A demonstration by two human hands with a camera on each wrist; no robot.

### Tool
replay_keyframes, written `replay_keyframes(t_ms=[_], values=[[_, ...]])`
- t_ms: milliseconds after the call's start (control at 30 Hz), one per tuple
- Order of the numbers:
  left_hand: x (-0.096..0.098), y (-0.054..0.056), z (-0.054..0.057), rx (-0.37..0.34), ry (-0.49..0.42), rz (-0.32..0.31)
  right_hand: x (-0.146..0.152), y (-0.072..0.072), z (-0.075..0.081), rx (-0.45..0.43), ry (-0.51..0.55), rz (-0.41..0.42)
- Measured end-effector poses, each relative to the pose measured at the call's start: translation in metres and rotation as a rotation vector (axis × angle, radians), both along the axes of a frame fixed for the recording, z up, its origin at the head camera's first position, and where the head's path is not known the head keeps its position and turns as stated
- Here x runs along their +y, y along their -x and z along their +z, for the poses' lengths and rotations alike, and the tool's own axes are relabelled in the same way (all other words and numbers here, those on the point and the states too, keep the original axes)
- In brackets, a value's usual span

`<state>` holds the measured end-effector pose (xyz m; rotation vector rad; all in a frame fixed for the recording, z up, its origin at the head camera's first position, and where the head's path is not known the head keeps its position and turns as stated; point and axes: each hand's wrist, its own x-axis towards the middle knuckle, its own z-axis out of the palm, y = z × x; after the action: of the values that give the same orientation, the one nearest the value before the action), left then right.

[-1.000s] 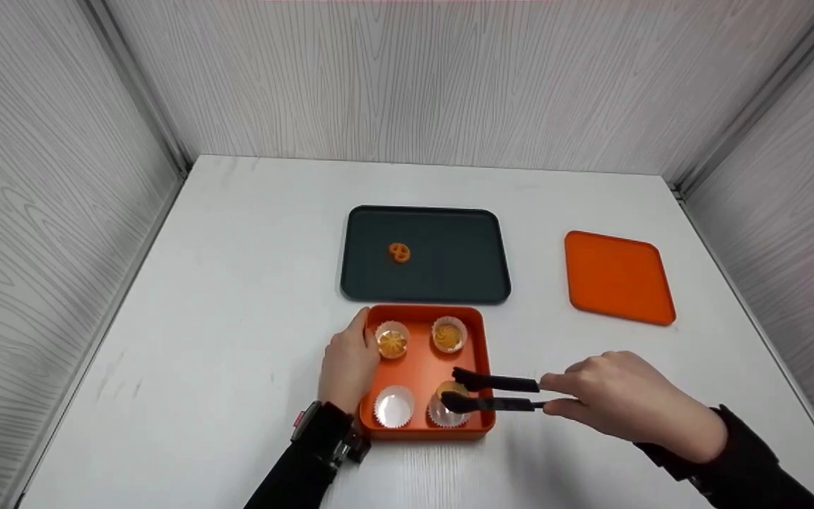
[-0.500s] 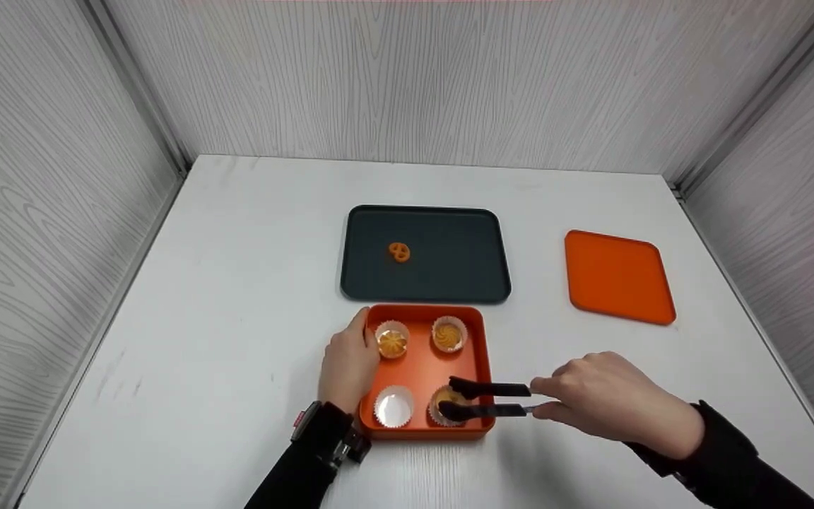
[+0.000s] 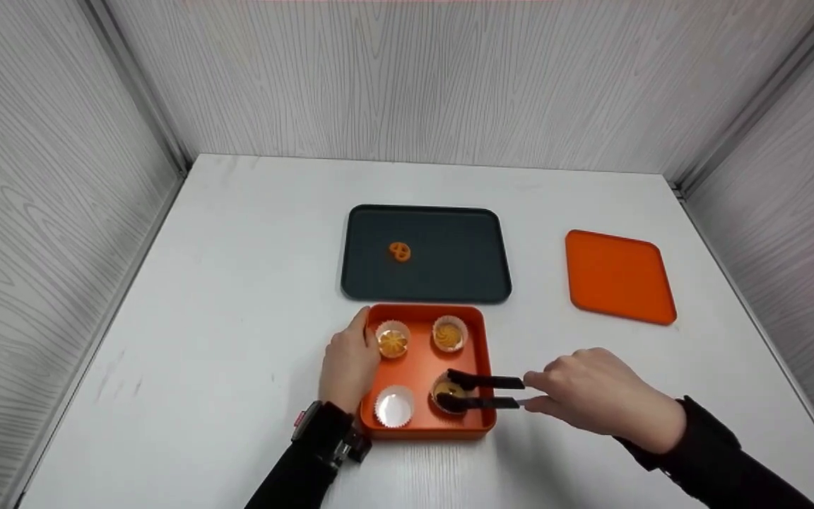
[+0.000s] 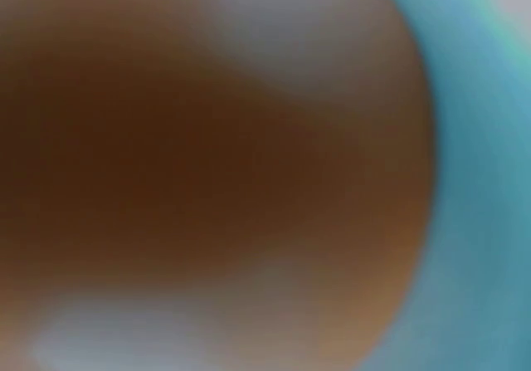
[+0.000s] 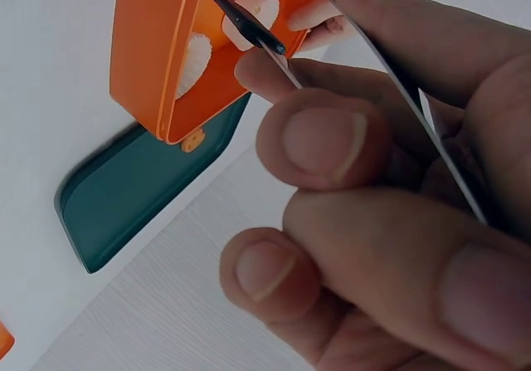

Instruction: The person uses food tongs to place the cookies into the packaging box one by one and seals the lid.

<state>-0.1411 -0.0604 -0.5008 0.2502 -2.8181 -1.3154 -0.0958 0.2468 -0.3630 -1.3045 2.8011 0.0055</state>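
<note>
My right hand [image 3: 594, 391] pinches metal tongs with black tips [image 3: 488, 403], gripped between thumb and fingers in the right wrist view. The tips reach into the near right of an orange box [image 3: 421, 428], over a round golden cookie [image 3: 455, 388] that sits in a paper cup and is partly covered by them. My left hand [image 3: 348, 367] grips the box's left wall. In the far corners, two piped cookies, one left [image 3: 393, 344] and one right [image 3: 448, 336], lie in cups. The near left paper cup [image 3: 394, 408] holds nothing. The left wrist view is too blurred to read.
Directly behind the box lies a dark green tray [image 3: 449, 254] bearing a small pretzel [image 3: 399, 252]. To the right is a flat orange tray [image 3: 619, 276]. Pale wood-grain panels [image 3: 407, 78] enclose the white table [image 3: 251, 283] at the back and sides.
My right hand and the tongs have moved left. The cookie has gone down from the cup's far edge into the near right cup, which has shifted slightly away. My left hand stays put.
</note>
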Motion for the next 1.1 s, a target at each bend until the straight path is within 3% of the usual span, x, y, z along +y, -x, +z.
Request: replay_keyframes(t_ms=[267,733,1100], values=[[0.0,-0.001,-0.001,0.013,0.016,-0.007,-0.002,0.002,-0.005,0.066,0.005,-0.026],[0.001,0.0,-0.002,0.003,0.017,-0.006,0.002,0.006,0.003,-0.064,0.035,-0.082],[0.001,-0.001,-0.001,-0.007,0.007,-0.005,0.008,0.003,0.017,-0.036,0.069,-0.124]])
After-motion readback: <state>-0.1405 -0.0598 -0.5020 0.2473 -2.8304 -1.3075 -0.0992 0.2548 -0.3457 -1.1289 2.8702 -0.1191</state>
